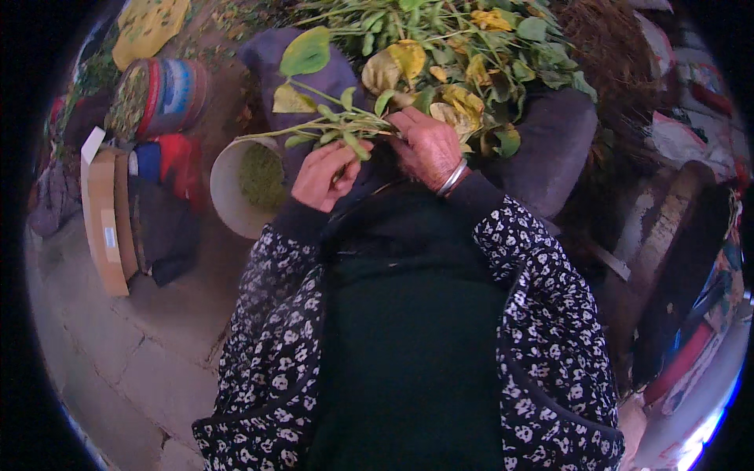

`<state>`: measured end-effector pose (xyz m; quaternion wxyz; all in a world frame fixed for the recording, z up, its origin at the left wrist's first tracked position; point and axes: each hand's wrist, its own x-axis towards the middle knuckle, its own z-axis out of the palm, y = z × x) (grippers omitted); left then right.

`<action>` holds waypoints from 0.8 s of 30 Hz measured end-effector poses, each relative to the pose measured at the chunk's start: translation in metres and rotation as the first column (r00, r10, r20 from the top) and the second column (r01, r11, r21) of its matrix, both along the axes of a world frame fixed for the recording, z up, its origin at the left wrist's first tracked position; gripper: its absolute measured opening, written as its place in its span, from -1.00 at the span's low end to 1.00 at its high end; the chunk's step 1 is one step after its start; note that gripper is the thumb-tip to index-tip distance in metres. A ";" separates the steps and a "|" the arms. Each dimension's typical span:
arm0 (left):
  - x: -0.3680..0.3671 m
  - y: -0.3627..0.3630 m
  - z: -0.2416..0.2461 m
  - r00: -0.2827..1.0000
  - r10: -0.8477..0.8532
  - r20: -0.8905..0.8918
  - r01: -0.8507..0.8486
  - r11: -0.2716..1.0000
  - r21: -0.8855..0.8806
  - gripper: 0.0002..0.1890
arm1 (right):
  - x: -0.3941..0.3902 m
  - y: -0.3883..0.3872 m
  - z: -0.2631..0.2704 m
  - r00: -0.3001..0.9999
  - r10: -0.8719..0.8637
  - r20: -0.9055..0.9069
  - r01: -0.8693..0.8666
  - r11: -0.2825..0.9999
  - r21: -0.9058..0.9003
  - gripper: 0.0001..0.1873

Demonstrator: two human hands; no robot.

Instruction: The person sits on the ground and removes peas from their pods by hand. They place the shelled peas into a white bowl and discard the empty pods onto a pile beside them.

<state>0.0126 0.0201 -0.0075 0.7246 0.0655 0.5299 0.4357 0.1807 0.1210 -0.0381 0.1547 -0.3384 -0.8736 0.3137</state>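
A bean plant stem with green pods (339, 125) lies crosswise between my hands, above my lap. My right hand (427, 144), with a silver bangle at its wrist, grips the stems at their right end. At the pods on the left is my left hand (330, 173), its fingers curled against a green pod; part of its grip is hidden. A pile of bean plants (436, 56) with green and yellow leaves rests over my knees. Just left of my left hand, a white bucket (227, 188) holds green pods or beans.
At the left stand an open cardboard box (106, 218) with dark cloth beside it and a tipped, colourful bucket (177, 97) of greenery. Dry roots or stalks (607, 53) lie at the upper right. A dark, worn object (665, 265) is near my right side.
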 end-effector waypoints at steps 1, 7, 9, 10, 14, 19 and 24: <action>-0.001 0.000 0.003 1.000 0.000 -0.004 0.000 1.000 -0.025 -0.75 | 0.004 0.005 0.006 0.999 -0.047 -0.022 0.048 0.998 0.045 -0.75; -0.003 -0.004 -0.005 0.998 -0.003 -0.062 0.004 1.000 0.019 -0.78 | 0.079 0.069 0.095 0.941 -0.297 -0.162 0.321 0.935 0.151 -0.72; 0.000 -0.004 -0.008 0.997 -0.005 -0.078 0.006 1.000 0.021 -0.78 | 0.119 0.094 0.121 0.802 -0.432 -0.412 0.491 0.870 0.042 -0.74; 0.001 -0.004 -0.008 0.996 -0.007 -0.089 0.008 1.000 0.019 -0.78 | 0.140 0.107 0.133 0.698 -0.479 -0.533 0.553 0.833 -0.023 -0.74; 0.009 0.004 -0.008 0.992 -0.015 -0.126 0.018 1.000 0.021 -0.77 | 0.241 0.147 0.144 0.683 -0.729 -0.033 0.462 0.398 0.793 -0.65; 0.012 0.007 -0.017 0.993 -0.027 -0.119 0.029 1.000 0.008 -0.78 | 0.330 0.166 0.061 0.518 -0.823 0.233 0.228 0.395 0.890 -0.67; 0.007 0.005 -0.010 0.991 -0.014 -0.132 0.010 0.999 -0.032 -0.77 | 0.137 0.129 0.037 0.834 -0.551 -0.023 0.501 0.739 0.450 -0.74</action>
